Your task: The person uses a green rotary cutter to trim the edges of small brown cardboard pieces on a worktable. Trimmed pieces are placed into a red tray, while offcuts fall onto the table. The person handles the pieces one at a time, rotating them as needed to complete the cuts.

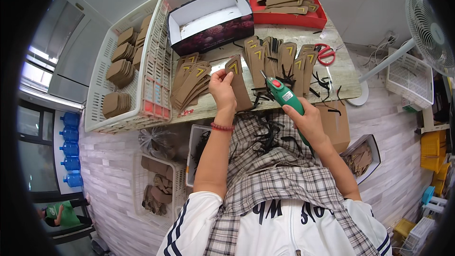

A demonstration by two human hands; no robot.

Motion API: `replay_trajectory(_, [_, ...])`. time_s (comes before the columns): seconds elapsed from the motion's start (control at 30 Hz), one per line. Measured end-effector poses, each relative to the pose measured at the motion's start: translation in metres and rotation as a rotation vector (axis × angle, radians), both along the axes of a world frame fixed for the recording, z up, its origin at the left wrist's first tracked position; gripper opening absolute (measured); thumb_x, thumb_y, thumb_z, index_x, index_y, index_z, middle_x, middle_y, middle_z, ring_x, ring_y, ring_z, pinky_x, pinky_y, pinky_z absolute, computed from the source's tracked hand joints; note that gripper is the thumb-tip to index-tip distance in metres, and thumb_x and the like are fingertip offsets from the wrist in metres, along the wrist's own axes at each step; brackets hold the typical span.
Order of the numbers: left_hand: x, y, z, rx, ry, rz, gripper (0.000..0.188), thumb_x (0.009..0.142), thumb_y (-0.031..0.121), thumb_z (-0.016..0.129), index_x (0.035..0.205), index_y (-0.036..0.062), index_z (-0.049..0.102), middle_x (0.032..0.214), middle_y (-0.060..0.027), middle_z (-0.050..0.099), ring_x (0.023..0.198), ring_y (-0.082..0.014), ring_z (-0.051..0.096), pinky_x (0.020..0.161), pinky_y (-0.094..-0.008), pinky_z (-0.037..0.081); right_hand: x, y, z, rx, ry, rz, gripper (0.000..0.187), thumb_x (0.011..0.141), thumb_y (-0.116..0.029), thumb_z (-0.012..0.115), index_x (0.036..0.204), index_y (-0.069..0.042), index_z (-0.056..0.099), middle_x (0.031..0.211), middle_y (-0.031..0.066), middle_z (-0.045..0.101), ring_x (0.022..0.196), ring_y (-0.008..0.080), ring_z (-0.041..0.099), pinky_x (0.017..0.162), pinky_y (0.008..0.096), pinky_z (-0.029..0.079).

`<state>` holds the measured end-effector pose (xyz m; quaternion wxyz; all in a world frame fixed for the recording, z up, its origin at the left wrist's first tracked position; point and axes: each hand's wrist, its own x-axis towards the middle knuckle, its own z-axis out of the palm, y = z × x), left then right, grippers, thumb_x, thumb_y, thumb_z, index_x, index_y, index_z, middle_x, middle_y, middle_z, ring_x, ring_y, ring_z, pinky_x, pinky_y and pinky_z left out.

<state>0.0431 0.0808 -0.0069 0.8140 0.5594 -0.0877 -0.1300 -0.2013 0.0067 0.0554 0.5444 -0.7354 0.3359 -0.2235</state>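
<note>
In my left hand (222,92), near the table's front edge, thumb and fingers pinch a flat brown fabric tab (241,87) with a yellow V mark by its tip. My right hand (307,122) is wrapped round a green handheld power tool (286,96) with a red button; its narrow tip points up and left, apart from the tab. A fanned pile of similar brown tabs (193,83) lies left of my left hand. Beyond the tool, several more tabs (286,56) with yellow marks stand in a bunch, with black strip scraps (322,82) around them.
A white plastic crate (156,59) with stacked brown pieces stands at the left. Behind lie an open dark flowered box (211,35) and a red tray (290,17) of tabs. Red-handled scissors (326,54) rest to the right. A white fan (431,33) stands beside the table. Black scraps (270,135) cover my checked apron.
</note>
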Motion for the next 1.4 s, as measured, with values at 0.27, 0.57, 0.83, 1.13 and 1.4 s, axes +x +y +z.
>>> replay_trajectory(0.27, [-0.047,0.001,0.054,-0.349,0.342,-0.237,0.015,0.088,0.001,0.064,0.103,0.0,0.059,0.095,-0.0077,0.066,0.084,-0.0159,0.064,0.08,-0.0297,0.052,0.004,0.006,0.011,-0.006,-0.036,0.027,0.04,0.085,-0.033,0.072,0.103,0.001,0.063,0.061,0.0027,0.056,0.048,0.0075,0.05,0.045,0.0257,0.04])
replay_trajectory(0.57, [-0.065,-0.02,0.055,-0.363,0.388,-0.178,0.017,0.086,0.002,0.068,0.098,0.0031,0.057,0.091,-0.0069,0.067,0.076,-0.0146,0.064,0.068,-0.0268,0.053,-0.003,0.003,0.014,0.014,-0.079,0.012,0.038,0.085,-0.033,0.072,0.099,0.001,0.063,0.061,0.0004,0.055,0.048,0.006,0.05,0.044,0.0234,0.041])
replay_trajectory(0.83, [-0.072,-0.023,0.05,-0.37,0.458,-0.208,0.016,0.086,0.004,0.069,0.097,0.0024,0.058,0.088,-0.0061,0.066,0.076,-0.015,0.064,0.067,-0.0268,0.051,-0.003,0.005,0.015,0.034,-0.061,-0.023,0.035,0.086,-0.031,0.072,0.099,0.001,0.064,0.062,0.0004,0.057,0.048,0.0047,0.05,0.044,0.0224,0.04])
replay_trajectory(1.13, [-0.082,-0.021,0.042,-0.311,0.469,-0.283,0.011,0.088,0.004,0.065,0.097,0.0033,0.059,0.09,-0.0059,0.066,0.077,-0.014,0.063,0.074,-0.0285,0.051,-0.002,0.003,0.018,-0.015,-0.078,-0.042,0.033,0.086,-0.029,0.072,0.099,0.0,0.064,0.061,-0.0002,0.058,0.047,0.0045,0.05,0.043,0.022,0.039])
replay_trajectory(1.4, [-0.095,-0.017,0.037,-0.266,0.435,-0.344,0.009,0.086,0.005,0.068,0.092,0.0039,0.061,0.086,-0.0034,0.067,0.073,-0.0101,0.06,0.067,-0.0231,0.047,-0.001,0.0,0.021,0.014,-0.09,-0.069,0.034,0.085,-0.03,0.073,0.099,0.0,0.064,0.064,0.0003,0.059,0.049,0.0047,0.051,0.044,0.0216,0.04])
